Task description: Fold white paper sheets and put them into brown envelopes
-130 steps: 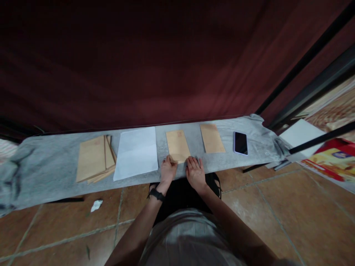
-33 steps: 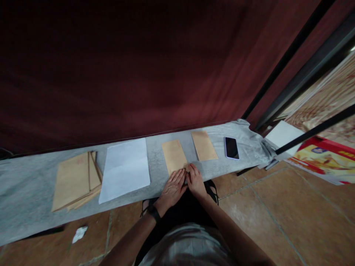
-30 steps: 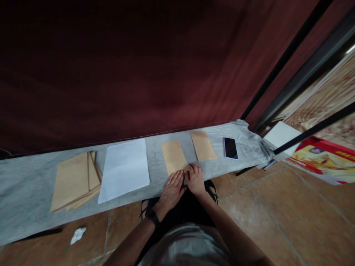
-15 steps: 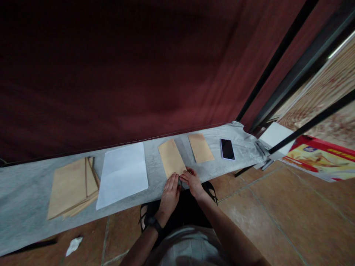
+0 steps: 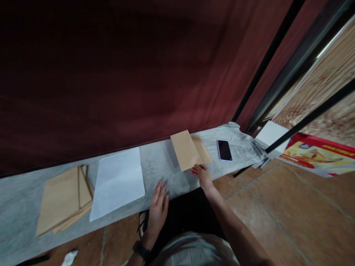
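Note:
My right hand (image 5: 202,175) grips the near edge of a brown envelope (image 5: 184,149), fingers closed on it. That envelope hangs partly over a second brown envelope (image 5: 205,153) and hides much of it. My left hand (image 5: 159,207) rests at the front edge of the grey-covered table (image 5: 155,159), fingers stretched out and nothing in them. Left of it lies white paper (image 5: 118,183), apparently a stack. A phone (image 5: 224,150) with a dark screen lies to the right of the envelopes.
A pile of brown envelopes (image 5: 61,199) lies at the table's left. A dark red curtain (image 5: 138,92) rises behind the table. Black poles (image 5: 267,59) and a red and yellow box (image 5: 318,153) stand at the right. A crumpled white scrap (image 5: 69,257) is on the tiled floor.
My right hand has lifted the envelope and carried it right, over the other one. My left hand has let go of it and moved left. The view has shifted slightly.

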Available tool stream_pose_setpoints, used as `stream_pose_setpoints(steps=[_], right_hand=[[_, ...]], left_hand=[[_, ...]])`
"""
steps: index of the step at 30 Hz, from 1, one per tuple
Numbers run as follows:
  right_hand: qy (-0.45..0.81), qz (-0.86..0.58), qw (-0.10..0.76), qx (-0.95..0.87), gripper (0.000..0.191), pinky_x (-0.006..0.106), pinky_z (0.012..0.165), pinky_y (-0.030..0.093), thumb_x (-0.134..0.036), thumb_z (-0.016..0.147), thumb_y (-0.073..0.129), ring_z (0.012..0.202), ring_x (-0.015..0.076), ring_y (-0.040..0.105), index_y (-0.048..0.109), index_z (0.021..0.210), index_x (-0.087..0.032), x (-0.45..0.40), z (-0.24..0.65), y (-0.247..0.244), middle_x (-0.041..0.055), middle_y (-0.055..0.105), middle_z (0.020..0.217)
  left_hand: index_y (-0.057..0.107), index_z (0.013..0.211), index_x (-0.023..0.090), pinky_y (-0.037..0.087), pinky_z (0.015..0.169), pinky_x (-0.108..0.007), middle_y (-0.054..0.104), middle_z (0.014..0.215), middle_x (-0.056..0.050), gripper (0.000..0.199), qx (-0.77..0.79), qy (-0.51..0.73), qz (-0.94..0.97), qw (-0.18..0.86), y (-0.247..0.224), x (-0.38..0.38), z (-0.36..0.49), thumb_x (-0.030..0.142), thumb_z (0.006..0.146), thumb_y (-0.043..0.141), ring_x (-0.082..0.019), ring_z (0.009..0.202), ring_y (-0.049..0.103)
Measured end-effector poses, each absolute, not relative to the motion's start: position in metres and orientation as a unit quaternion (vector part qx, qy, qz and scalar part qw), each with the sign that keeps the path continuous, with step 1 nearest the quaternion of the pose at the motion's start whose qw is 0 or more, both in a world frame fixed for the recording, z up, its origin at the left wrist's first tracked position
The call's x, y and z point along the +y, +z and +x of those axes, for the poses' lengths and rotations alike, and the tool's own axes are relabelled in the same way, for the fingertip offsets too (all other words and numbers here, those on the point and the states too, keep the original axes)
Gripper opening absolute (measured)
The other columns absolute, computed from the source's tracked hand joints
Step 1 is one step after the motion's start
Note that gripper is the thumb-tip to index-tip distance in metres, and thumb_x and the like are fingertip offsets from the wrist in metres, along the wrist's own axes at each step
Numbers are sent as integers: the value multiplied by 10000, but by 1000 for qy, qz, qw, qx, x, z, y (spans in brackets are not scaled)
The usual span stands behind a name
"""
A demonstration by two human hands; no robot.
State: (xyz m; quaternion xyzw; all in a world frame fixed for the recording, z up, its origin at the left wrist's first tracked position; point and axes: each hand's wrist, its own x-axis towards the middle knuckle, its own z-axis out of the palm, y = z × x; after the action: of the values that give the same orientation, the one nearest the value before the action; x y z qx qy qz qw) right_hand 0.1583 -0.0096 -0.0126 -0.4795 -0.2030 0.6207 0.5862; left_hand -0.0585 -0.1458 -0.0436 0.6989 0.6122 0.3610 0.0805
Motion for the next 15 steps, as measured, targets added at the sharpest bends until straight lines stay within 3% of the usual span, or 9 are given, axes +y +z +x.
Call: stream_pose_setpoints(steps=[6,15], right_hand=[[596,-501,593,-206,269,357,733,623,-250,654,808,654,207,725,542,692,-234,14,220,-12,9,704,673],[600,-520,575,-197,215,331,674,634,-230,677,788,633,215,723,573,668,-226,19,226,-24,42,708,643]], left_hand=[[422,1499,338,388,1202,-488,399,1599,-33,521,621,368,691,37,-48,-171,-85,206,995,450,-239,1453,419],[533,1394,290,417,1184,-487,424,1585,-48,426,634,343,692,43,-49,-181,-91,211,987,436,-253,1420,467]])
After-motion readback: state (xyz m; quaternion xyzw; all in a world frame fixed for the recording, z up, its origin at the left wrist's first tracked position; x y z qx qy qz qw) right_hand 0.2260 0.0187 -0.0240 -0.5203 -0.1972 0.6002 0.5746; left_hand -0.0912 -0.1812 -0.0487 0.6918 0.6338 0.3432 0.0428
